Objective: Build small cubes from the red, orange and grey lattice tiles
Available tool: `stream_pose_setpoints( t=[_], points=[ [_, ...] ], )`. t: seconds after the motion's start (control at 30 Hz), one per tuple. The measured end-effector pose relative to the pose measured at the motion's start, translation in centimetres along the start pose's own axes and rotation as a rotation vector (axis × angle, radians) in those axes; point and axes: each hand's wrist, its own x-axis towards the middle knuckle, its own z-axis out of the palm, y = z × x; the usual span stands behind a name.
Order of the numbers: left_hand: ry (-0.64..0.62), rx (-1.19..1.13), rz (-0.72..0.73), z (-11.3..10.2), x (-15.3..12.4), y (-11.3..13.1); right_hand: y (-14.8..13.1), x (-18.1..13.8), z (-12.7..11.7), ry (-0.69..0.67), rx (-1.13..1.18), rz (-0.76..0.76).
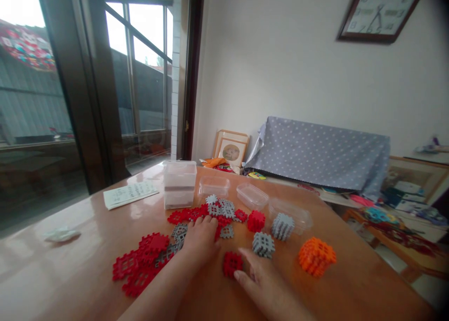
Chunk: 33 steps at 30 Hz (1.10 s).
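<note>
My left hand [201, 234] reaches palm-down onto a loose pile of red interlocking plastic squares [185, 215] and grey interlocking squares [226, 209]. Its fingers are stretched forward over the pieces, and the palm hides what lies beneath. My right hand [259, 274] rests on the table with thumb and forefinger apart, right beside a small red stack of squares [231, 264]. Beyond that hand stand a grey stack [264, 244], another grey stack [282, 226] and a red stack [256, 221]. An orange stack [316, 256] is farther right. More red squares [147, 253] lie left of my left forearm.
Clear plastic boxes stand at the back: a tall white container [179, 183], a shallow tub [214, 185] and a second tub [252, 196]. On the left of the wooden table [87, 274] are a paper sheet [129, 194] and a crumpled clear wrapper [61, 234].
</note>
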Motion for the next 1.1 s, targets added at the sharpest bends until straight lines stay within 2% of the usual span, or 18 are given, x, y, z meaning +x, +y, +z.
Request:
stream_pose_setpoints(
  t=[0.1,0.23,0.37,0.47,0.53,0.63,0.73,0.9,1.1],
  points=[
    [-0.011,0.033,-0.008,0.3,0.2,-0.2,-0.5,-0.1,-0.3,-0.004,0.009,-0.014],
    [0.009,0.043,0.0,-0.4,0.4,-0.2,-0.9,-0.3,-0.6,-0.005,0.041,-0.041],
    [0.17,-0.006,-0.031,-1.7,0.4,-0.1,-1.1,-0.4,-0.7,-0.014,0.05,-0.038],
    [0.258,-0.242,-0.024,-2.2,0.6,-0.1,-1.1,-0.3,-0.8,0.008,0.043,-0.037],
    [0.179,-0.531,-0.026,-2.2,0.6,-0.1,-1.2,-0.2,-0.8,0.039,0.026,-0.013],
    [-0.065,-0.98,-0.085,-1.7,0.5,0.3,-1.4,-0.1,-0.9,0.084,0.025,0.054],
    [-0.209,-1.234,-0.135,-1.3,0.2,0.7,-1.6,0.0,-1.1,0.122,0.067,0.087],
    [-0.337,-1.28,-0.134,-1.2,-0.2,0.8,-1.7,0.1,-1.1,0.154,0.133,0.08],
    [-0.405,-1.196,-0.115,-1.1,-0.5,1.2,-0.9,0.4,-0.7,0.15,0.098,0.052]
  ],
)
